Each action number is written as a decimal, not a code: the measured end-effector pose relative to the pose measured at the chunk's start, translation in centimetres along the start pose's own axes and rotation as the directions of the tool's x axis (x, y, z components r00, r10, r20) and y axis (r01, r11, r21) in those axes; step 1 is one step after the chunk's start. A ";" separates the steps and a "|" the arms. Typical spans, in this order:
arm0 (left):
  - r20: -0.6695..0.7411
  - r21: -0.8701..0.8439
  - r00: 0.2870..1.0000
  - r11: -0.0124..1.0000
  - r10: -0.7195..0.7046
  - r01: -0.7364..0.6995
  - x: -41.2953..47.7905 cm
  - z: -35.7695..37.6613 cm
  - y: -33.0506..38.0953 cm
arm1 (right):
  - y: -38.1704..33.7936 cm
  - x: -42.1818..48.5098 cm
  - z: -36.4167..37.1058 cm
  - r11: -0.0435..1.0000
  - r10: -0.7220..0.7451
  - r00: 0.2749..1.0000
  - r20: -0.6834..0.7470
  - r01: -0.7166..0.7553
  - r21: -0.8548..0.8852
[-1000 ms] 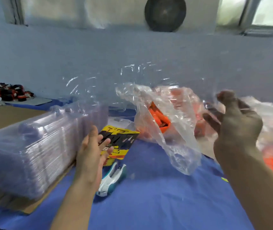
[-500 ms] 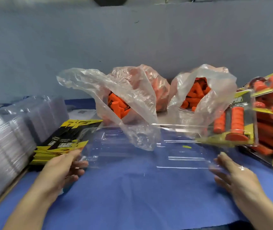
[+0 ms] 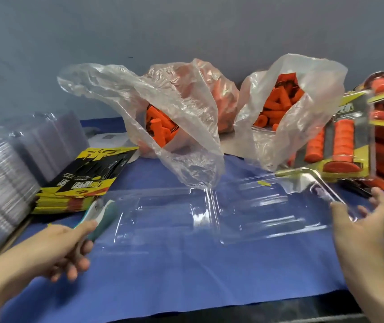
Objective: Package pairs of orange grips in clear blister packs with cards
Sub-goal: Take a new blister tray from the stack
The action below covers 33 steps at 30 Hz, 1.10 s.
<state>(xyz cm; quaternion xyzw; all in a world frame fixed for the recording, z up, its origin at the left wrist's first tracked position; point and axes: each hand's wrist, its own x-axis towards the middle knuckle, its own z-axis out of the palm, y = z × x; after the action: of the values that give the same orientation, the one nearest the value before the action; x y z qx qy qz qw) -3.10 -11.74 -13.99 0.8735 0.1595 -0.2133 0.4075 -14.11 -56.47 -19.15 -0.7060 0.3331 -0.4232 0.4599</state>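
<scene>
An open clear blister pack [image 3: 209, 215] lies spread flat over the blue cloth [image 3: 186, 276], with its hinge in the middle. My left hand [image 3: 70, 248] pinches its left edge, thumb on top and fingers curled beneath. At the right edge, my right hand [image 3: 368, 220] holds the pack between thumb and fingers, and that half is tilted up a little. Two plastic bags of loose orange grips [image 3: 160, 124] [image 3: 279, 106] stand behind it. A stack of yellow-black cards [image 3: 86, 180] sits at the left.
A teal stapler [image 3: 103, 213] lies by my left thumb, partly under the pack's edge. Stacks of empty clear blister packs [image 3: 4, 183] fill the left side. Finished packs with orange grips [image 3: 342, 148] are piled at the right. The cloth's front edge runs near the bottom.
The open blister pack came down from in front of the wall onto the cloth. Both hands now grip its outer edges, and the view has tilted down toward the table.
</scene>
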 end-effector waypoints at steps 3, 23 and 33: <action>-0.046 0.104 0.999 0.994 -0.026 0.030 -0.6 -0.5 -0.4 | -1.3 -1.2 -0.2 0.928 -0.373 0.925 -0.076 0.369 -0.055; -0.343 0.527 0.737 0.769 0.582 -0.362 5.9 -1.6 2.1 | -6.9 -5.6 13.5 0.515 -0.440 0.191 0.878 0.854 0.072; -0.464 0.554 0.659 0.775 0.592 -0.306 5.1 -2.0 1.1 | -6.7 -5.0 12.5 0.508 -0.408 0.170 0.897 0.859 0.068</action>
<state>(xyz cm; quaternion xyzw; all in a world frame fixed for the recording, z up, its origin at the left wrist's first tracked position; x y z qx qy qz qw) 2.27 -10.31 -14.67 0.9715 0.0051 0.1645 0.1705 -4.35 -45.19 -17.05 -0.9684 -0.1832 -0.0938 0.1406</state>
